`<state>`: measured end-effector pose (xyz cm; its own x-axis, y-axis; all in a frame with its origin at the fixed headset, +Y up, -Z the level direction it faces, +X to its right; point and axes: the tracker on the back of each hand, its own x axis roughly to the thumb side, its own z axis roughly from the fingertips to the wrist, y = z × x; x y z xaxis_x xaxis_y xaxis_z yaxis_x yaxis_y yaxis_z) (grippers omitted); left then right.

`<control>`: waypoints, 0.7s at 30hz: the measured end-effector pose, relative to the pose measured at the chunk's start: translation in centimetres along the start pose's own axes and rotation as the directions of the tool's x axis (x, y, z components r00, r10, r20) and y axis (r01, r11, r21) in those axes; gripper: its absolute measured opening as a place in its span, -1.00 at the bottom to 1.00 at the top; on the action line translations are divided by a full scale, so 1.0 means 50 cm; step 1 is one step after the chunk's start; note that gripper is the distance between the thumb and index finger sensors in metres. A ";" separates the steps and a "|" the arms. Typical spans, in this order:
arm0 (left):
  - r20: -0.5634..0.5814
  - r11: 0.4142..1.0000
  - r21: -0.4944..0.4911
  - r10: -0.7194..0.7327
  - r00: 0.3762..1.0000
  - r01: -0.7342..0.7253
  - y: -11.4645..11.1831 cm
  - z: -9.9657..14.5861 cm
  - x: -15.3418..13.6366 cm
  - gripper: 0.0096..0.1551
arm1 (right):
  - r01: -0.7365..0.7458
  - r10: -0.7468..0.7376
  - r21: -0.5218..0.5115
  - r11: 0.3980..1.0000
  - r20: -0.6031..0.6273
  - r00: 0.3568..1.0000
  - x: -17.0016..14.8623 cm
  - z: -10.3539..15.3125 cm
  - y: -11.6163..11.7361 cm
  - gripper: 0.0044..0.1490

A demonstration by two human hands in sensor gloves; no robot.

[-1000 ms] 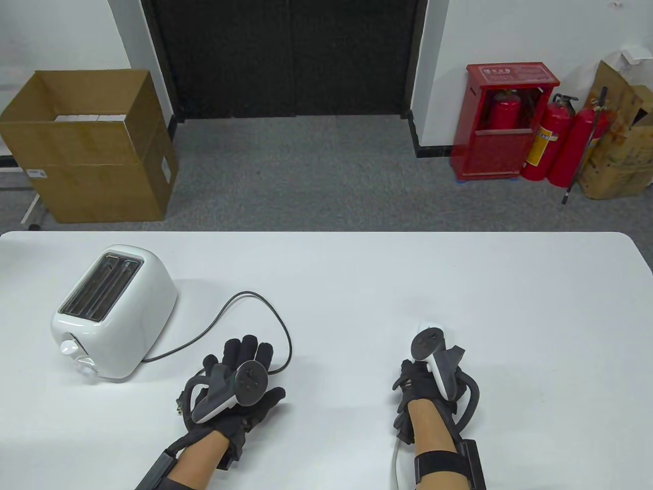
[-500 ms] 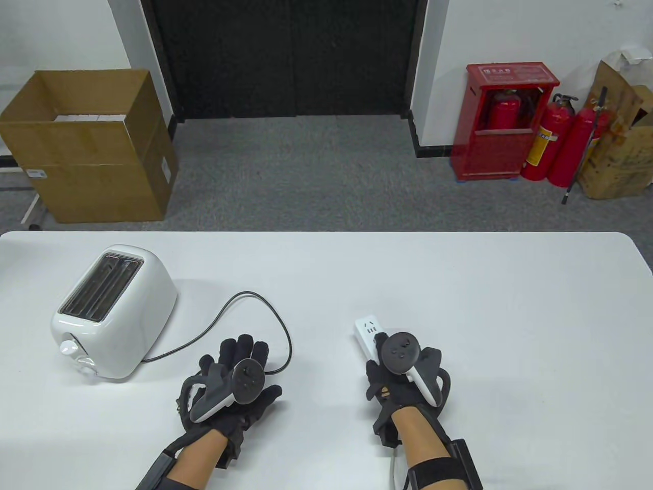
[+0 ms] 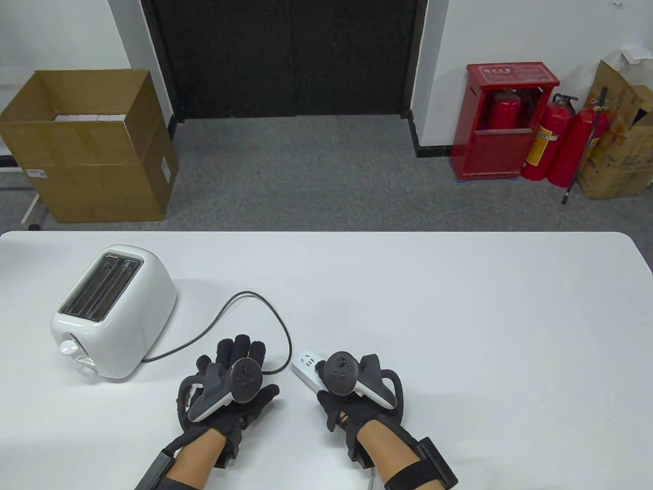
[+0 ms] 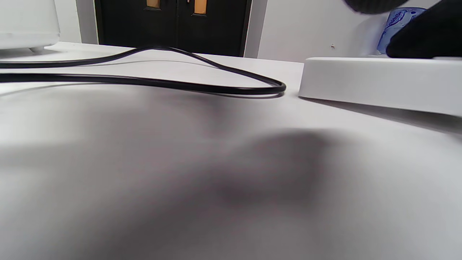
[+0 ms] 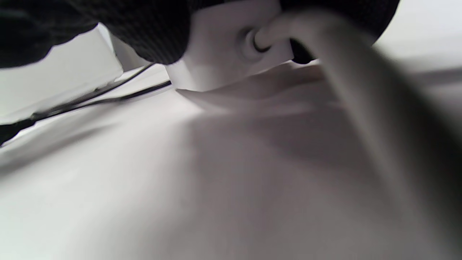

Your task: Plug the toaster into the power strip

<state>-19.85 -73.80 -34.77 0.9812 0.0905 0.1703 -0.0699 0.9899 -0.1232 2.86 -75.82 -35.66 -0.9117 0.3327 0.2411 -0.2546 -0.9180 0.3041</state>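
While the right hand (image 3: pixel 352 395) grips the unlabelled power strip (image 3: pixel 307 368), the left hand's (image 3: pixel 229 393) grip stays unclear.

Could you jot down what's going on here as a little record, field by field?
toaster: white, on the table's left, slots up
cord: black, loops from the toaster toward the left hand
left hand: lies over the cord's end; plug hidden
power strip: white, lying on the table, end near the cord loop
right hand: holds the power strip
plugged in: not yet
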 end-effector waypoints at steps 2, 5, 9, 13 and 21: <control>-0.014 1.000 0.001 -0.007 1.000 0.007 0.001 -0.001 -0.004 0.06 | -0.018 0.017 0.022 1.000 0.029 0.999 0.007 -0.002 0.005 -0.22; -0.037 1.000 0.014 -0.002 0.999 0.002 0.008 -0.004 -0.016 0.06 | -0.028 0.027 0.037 0.999 0.035 0.999 0.012 -0.003 0.009 -0.23; -0.111 0.999 0.030 0.015 0.994 -0.012 0.035 -0.011 -0.049 0.00 | -0.003 0.001 0.035 0.999 0.035 0.999 0.006 -0.003 0.006 -0.24; -0.255 0.998 -0.048 0.025 0.967 -0.039 0.056 -0.030 -0.092 -0.09 | 0.011 -0.013 0.041 0.999 0.037 0.999 0.004 -0.003 0.004 -0.22; -0.399 0.975 -0.224 -0.091 0.912 -0.001 0.016 -0.062 -0.152 -0.19 | 0.010 -0.013 0.054 0.999 0.057 0.998 0.009 -0.005 0.009 -0.17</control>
<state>-26.80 -74.06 -39.21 0.9734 -0.0511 -0.2233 -0.0284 0.9403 -0.3392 2.28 -76.12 -35.65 -0.8884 0.3564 0.2894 -0.2459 -0.9018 0.3555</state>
